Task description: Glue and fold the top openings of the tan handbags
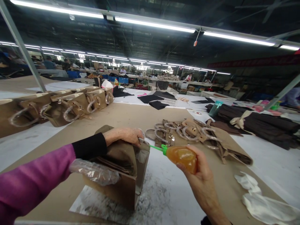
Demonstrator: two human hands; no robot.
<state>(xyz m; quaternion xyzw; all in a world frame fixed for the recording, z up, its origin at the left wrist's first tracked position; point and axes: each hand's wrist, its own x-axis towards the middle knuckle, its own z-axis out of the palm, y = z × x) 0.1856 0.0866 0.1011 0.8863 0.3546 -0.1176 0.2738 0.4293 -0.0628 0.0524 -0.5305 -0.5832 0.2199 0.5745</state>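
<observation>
Bottle [181,158], amber, with green nozzle [165,150].

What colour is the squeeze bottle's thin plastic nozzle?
The thin plastic nozzle is bright green, head view.

The bottle [179,155] is amber, its nozzle [165,150] green, the bag [112,191] tan.

Green-tipped amber bottle [182,158] beside tan bag [125,184]
</observation>
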